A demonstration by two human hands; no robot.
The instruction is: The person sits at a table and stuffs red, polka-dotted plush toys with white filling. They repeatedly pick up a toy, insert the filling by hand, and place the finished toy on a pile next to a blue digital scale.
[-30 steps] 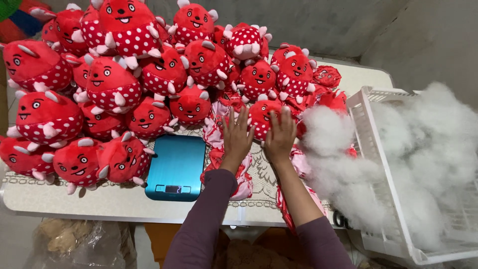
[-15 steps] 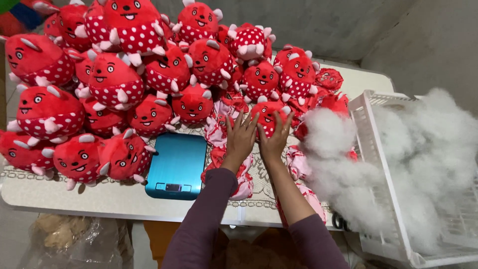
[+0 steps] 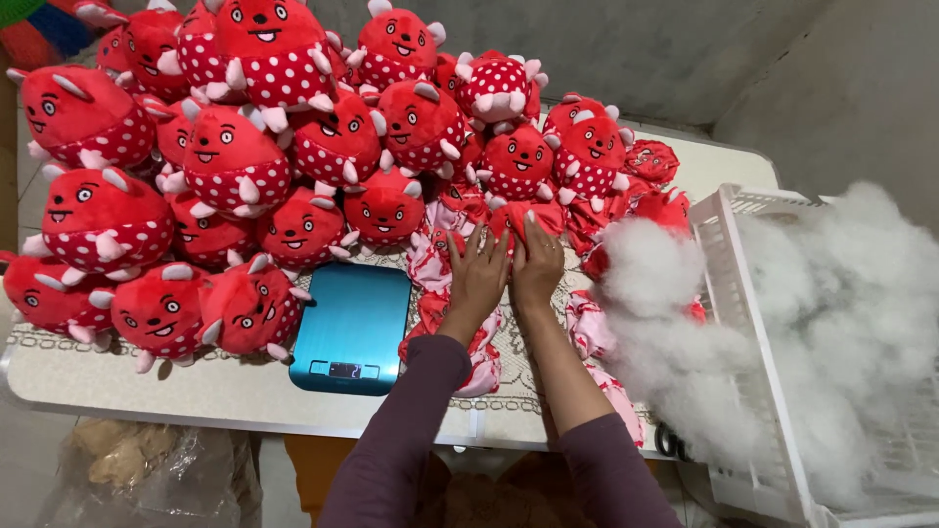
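My left hand (image 3: pixel 478 276) and my right hand (image 3: pixel 536 268) lie side by side, fingers closed around a red plush toy (image 3: pixel 525 215) at the middle of the table. The toy is red with white dots; my fingers cover its lower half. A big pile of stuffed red plush toys (image 3: pixel 235 166) with faces and pink horns fills the table's left and back. Flat, unstuffed red and pink toy skins (image 3: pixel 468 342) lie under and around my wrists.
A teal kitchen scale (image 3: pixel 352 328) sits left of my arms near the front edge. White stuffing fibre (image 3: pixel 655 313) spills from a white plastic basket (image 3: pixel 734 323) on the right. A lace cloth covers the white table (image 3: pixel 147 376). A plastic bag (image 3: pixel 147 469) lies on the floor.
My two hands have drawn closer together on the red toy and shifted slightly. The camera view has moved a little; the pile and scale stay put.
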